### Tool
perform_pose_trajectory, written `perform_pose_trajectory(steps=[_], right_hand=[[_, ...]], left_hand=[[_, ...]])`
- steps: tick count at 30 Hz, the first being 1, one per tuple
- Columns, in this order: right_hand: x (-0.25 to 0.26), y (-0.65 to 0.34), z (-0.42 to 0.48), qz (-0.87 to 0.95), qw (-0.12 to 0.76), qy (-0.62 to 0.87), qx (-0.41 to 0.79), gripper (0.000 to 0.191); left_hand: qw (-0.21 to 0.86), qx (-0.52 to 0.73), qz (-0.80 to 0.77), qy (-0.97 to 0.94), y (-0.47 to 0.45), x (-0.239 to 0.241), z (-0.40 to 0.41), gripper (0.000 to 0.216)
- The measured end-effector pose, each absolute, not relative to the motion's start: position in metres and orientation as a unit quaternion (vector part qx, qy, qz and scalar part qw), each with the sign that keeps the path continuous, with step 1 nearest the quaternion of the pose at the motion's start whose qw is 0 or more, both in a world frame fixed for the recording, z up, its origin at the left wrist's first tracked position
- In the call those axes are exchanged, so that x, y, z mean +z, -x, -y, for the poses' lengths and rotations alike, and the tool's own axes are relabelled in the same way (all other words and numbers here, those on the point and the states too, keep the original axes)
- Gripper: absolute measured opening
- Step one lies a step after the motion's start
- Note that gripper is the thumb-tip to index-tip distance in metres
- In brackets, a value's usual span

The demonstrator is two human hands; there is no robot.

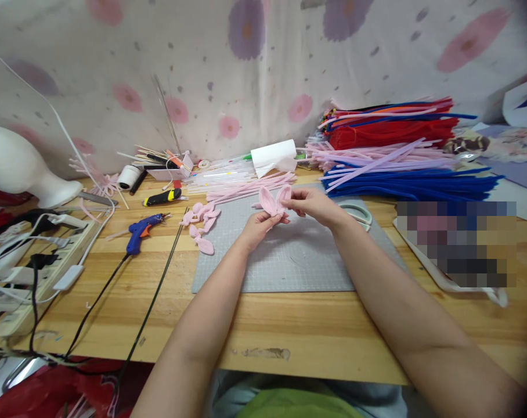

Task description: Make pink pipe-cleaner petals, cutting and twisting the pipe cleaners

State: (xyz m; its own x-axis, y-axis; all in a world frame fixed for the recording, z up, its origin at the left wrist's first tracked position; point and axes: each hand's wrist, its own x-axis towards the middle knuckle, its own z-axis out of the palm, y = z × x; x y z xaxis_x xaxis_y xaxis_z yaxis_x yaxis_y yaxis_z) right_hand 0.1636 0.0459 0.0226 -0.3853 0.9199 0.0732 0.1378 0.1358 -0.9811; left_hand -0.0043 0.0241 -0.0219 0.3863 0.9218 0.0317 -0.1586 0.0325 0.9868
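Observation:
Over the grey cutting mat [298, 273], both hands hold a pink pipe-cleaner piece [269, 201] shaped like two upright petals joined at the base. My left hand [263, 226] pinches it low, near the joint. On the right petal, the fingers of my right hand [309, 204] are closed at its edge. To the left lies a small heap of pink pipe-cleaner petals [205, 245], partly on the mat. Scissors with pale green handles [357, 215] rest beyond my right forearm, which hides part of them.
A blue glue gun [140, 232] with its cord and a yellow-black utility knife [162, 197] lie left. Bundles of pink pipe cleaners [250, 184] and blue pipe cleaners [411, 184] line the back. A power strip [67, 255] and white foam head [24, 168] stand far left.

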Motion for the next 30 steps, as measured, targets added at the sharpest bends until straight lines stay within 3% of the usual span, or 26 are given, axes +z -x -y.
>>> perform_pose_trajectory(steps=[17,24,30], right_hand=[[0.026,-0.151,-0.041,0.645,0.349,0.459,0.502,0.025],[0.02,-0.144,-0.041,0.627,0.369,0.496,0.473,0.022],[0.02,-0.142,-0.04,0.592,0.372,0.49,0.521,0.012]], left_hand=[[0.639,0.498,-0.397,-0.433,-0.005,-0.023,-0.026,0.033],[0.581,0.535,-0.423,-0.445,-0.009,-0.016,-0.023,0.026],[0.577,0.55,-0.415,-0.437,-0.013,-0.014,-0.022,0.021]])
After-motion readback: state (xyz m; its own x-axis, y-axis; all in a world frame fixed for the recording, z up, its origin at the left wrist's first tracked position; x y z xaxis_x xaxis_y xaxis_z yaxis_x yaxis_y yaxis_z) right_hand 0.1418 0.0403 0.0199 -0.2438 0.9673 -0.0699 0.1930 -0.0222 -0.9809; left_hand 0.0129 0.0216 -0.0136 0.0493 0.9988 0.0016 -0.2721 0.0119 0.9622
